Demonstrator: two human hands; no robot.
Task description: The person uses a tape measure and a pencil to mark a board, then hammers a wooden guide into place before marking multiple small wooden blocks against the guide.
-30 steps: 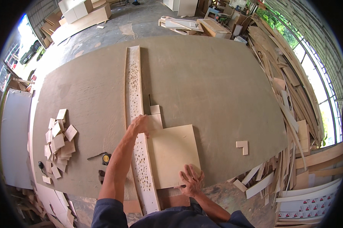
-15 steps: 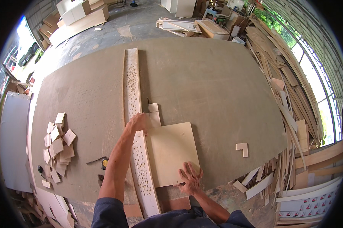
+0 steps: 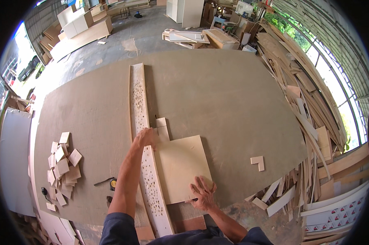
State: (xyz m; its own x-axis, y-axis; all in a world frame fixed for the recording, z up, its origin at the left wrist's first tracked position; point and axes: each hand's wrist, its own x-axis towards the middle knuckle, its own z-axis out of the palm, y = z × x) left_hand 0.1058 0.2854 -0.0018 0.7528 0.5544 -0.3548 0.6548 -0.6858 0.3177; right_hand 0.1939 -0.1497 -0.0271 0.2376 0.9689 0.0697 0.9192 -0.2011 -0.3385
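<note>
Board (image 3: 180, 163), flat near the bench's (image 3: 229, 90) near edge, alongside the speckled strip (image 3: 155, 188): best steadied evenly and square, right hand (image 3: 203, 194) with fingers spread wide over its near right corner, left hand (image 3: 144, 137) curled beside the small block (image 3: 163, 134), grip hidden, impossible to tell.

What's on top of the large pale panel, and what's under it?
The right hand rests on the pale panel, at its near right corner. Brown tabletop shows past its right edge; what lies directly beneath the panel is covered.
</note>
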